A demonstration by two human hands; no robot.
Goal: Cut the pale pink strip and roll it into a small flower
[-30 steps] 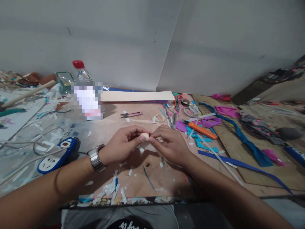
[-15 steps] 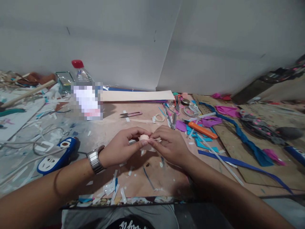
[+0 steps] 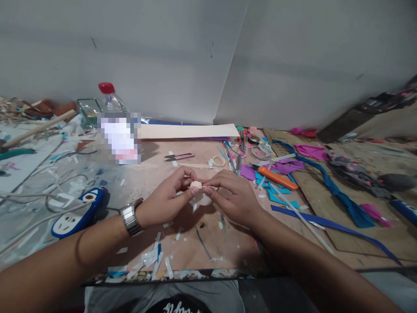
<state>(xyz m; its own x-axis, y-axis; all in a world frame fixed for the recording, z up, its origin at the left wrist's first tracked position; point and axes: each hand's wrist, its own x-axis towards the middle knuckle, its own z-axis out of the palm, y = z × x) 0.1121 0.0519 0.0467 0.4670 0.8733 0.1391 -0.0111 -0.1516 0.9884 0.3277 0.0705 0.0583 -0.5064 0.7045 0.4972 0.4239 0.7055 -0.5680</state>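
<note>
Between the fingertips of both hands is a small pale peach piece of rolled paper (image 3: pixel 196 185), with a loose, thin flap of it hanging below the thumbs. My left hand (image 3: pixel 174 191), with a metal watch (image 3: pixel 130 218) on its wrist, pinches the rolled end between thumb and fingers. From the other side, my right hand (image 3: pixel 233 195) grips the loose part, its thumb close to the left thumb. Both hands are above the table, and the undersides of the fingers are hidden.
Thread snips (image 3: pixel 179 157) and a tape roll (image 3: pixel 218 161) lie beyond the hands. An orange cutter (image 3: pixel 276 177) and coloured paper scraps lie to the right. A blue-and-white power strip (image 3: pixel 78 213) with cables sits left, near a red-capped bottle (image 3: pixel 112 98).
The fingers have shifted slightly around the rolled paper, and more of the loose flap shows below the thumbs. Both forearms are almost where they were.
</note>
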